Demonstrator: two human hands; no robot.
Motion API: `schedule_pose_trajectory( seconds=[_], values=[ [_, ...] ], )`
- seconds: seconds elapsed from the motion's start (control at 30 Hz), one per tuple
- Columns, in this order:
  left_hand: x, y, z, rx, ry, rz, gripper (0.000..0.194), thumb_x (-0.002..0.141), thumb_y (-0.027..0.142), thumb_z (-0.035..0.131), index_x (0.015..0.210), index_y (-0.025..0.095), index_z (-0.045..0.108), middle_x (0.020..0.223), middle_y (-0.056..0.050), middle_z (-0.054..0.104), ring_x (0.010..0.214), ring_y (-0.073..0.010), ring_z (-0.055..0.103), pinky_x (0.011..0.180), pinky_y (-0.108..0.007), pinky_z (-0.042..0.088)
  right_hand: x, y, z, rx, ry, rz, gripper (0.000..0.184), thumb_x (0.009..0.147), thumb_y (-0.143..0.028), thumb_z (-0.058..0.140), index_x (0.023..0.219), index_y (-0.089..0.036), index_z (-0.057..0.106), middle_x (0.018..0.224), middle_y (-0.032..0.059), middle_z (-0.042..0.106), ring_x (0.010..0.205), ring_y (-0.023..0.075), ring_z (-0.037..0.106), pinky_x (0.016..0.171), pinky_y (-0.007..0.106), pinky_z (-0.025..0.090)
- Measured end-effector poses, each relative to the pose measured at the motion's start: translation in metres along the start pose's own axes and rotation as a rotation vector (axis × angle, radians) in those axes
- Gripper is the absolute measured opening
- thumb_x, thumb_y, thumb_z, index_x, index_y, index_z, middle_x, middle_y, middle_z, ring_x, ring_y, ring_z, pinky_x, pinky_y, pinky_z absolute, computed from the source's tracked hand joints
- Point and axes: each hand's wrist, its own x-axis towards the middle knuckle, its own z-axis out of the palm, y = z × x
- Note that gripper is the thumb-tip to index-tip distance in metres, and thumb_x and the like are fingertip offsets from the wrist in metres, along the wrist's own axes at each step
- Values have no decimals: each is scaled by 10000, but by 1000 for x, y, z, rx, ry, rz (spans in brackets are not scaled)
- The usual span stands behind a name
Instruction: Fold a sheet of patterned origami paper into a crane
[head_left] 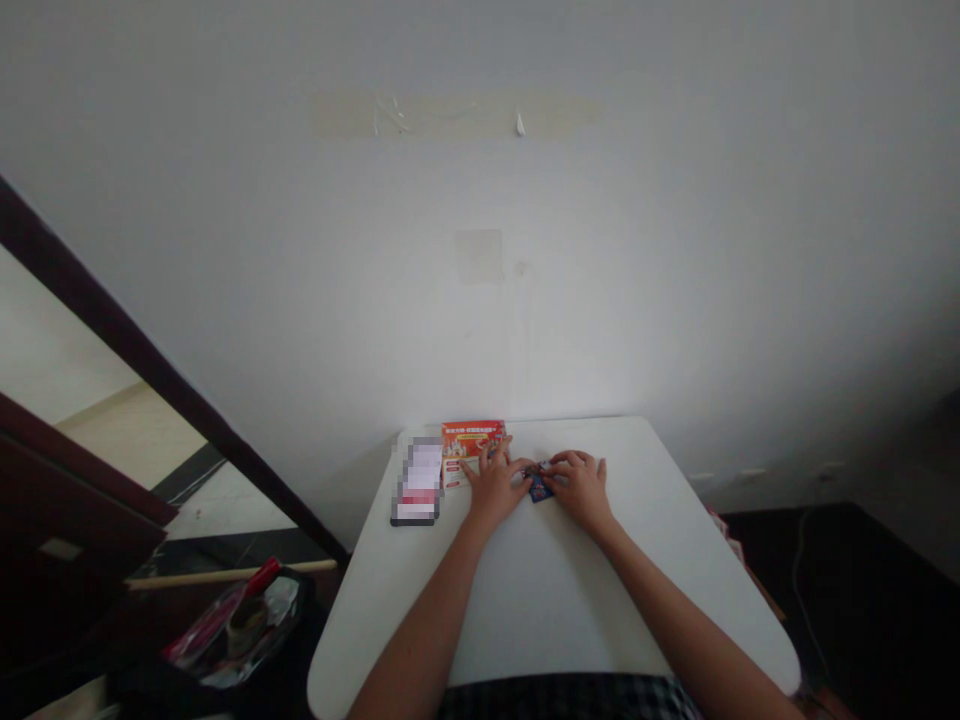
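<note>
A small dark-blue printed piece [539, 491], flat like a card or packet, lies between my hands at the far half of the white table [555, 590]. My left hand [493, 486] has its thumb and index finger closed at the piece's left edge, while its other fingers reach over a red and white printed leaflet [474, 436]. From the other side, my right hand [583, 487] grips the piece with thumb and bent fingers. My fingers cover part of its upper edge, so its exact kind is unclear.
Left of the leaflet lies a phone [418, 485] with a blurred screen. A white wall [570, 330] rises behind the table. On the floor at the left are a bag of items [247, 625] and a pale wooden stick [232, 574]. A cable [799, 560] hangs at the right.
</note>
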Motion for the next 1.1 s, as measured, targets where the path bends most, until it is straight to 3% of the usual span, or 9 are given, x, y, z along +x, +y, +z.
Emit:
schedule_pose_trajectory(
  seconds=[0.23,0.33,0.63,0.9,1.1],
  values=[
    [-3,-5,4,9,40,96,162,850,490,662,979,447,750,1574,101,359,1474,-363,181,1115,-769,-23,8,1,-7,12,-33,-10,199,893,-372,593,997,-349,760,1271,27,635,1293,318,386,1122,679,71],
    [-3,-4,4,14,57,136,163,863,512,638,943,435,758,1560,114,385,1466,-356,199,1121,-757,-61,16,6,-10,0,-43,-35,178,886,-355,602,956,-374,765,1265,-3,641,1301,321,378,1098,708,92],
    [4,1,10,-68,78,126,109,832,441,702,827,345,753,1472,79,493,1416,-337,278,1110,-772,-12,34,21,-7,13,-83,-99,86,819,-379,699,866,-399,768,1225,-16,656,1293,305,376,1090,698,127],
    [4,4,15,-71,104,92,129,815,431,723,936,395,748,1494,64,471,1397,-334,309,1099,-783,21,37,21,-8,28,-86,-103,91,820,-345,704,861,-391,771,1204,-2,663,1289,311,383,1081,718,128],
    [0,0,14,-3,109,220,136,867,463,648,910,384,751,1510,101,463,1419,-359,275,1100,-786,-44,45,19,-10,-7,-120,-110,87,801,-347,722,856,-390,773,1205,3,656,1300,320,365,1077,745,101]
  ],
)
